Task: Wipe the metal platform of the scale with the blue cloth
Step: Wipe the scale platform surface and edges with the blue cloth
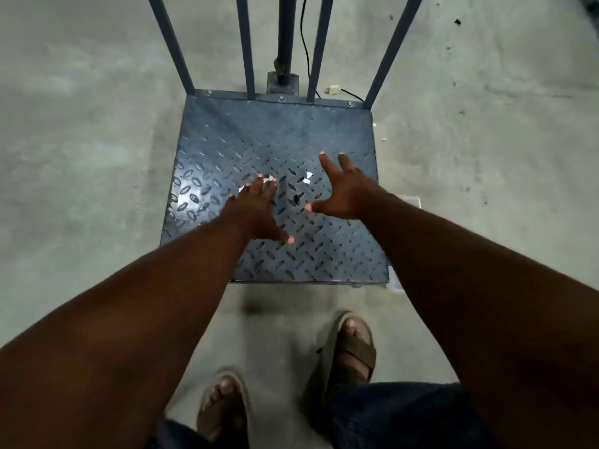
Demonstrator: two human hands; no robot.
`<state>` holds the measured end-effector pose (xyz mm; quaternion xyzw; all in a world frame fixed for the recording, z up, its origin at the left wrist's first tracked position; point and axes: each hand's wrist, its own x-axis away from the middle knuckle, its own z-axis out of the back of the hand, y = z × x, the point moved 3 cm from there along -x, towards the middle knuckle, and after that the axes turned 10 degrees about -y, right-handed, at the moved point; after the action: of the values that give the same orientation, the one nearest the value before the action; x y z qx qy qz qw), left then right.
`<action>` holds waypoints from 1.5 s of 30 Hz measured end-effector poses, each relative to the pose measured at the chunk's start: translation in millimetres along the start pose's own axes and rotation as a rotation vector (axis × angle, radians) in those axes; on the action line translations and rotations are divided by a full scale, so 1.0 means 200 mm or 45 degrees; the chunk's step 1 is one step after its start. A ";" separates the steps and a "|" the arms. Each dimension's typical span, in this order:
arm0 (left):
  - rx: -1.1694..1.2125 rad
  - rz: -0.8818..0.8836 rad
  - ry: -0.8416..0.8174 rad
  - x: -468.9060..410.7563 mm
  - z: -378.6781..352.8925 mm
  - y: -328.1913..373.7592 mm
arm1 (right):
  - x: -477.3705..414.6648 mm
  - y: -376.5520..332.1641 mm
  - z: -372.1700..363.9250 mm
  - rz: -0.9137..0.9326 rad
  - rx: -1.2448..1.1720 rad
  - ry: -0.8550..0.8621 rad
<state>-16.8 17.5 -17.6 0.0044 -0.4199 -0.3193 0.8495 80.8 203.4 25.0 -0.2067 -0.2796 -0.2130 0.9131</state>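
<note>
Steel tread-plate platform (275,140) on concrete floor, rigid, ridged | left hand (256,209), right hand (343,192) spread above it, fingers straight, holding nothing | blue cloth not visible; likely soft, bunch anywhere

1. No lettering, brand, number or sign is legible anywhere in the head view.
2. The metal platform (259,134) bears only its raised diamond tread, with no markings.
3. Small white scraps (307,176) near the plate's centre look blank, though they may be too small and blurred to judge.
4. A pale tag (393,280) at the platform's 5 o'clock corner shows nothing readable.
</note>
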 end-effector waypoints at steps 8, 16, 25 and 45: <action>-0.293 -0.028 0.004 -0.17 0.05 -0.09 | -0.30 0.02 -0.35 -0.110 0.021 -0.212; -0.219 0.085 0.016 -0.14 0.02 -0.14 | -0.30 0.09 -0.12 -0.059 -0.018 -0.225; -0.429 -0.047 -0.118 -0.21 -0.03 -0.49 | 0.06 1.00 -0.05 -0.532 -0.100 0.121; -0.290 -0.014 -0.160 -0.12 0.00 -0.43 | 0.14 1.07 -0.20 -0.856 -0.823 0.616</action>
<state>-74.4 -37.9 -58.5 -0.1100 -0.4332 -0.3691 0.8148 226.8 351.0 -44.1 -0.3215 -0.0318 -0.6113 0.7224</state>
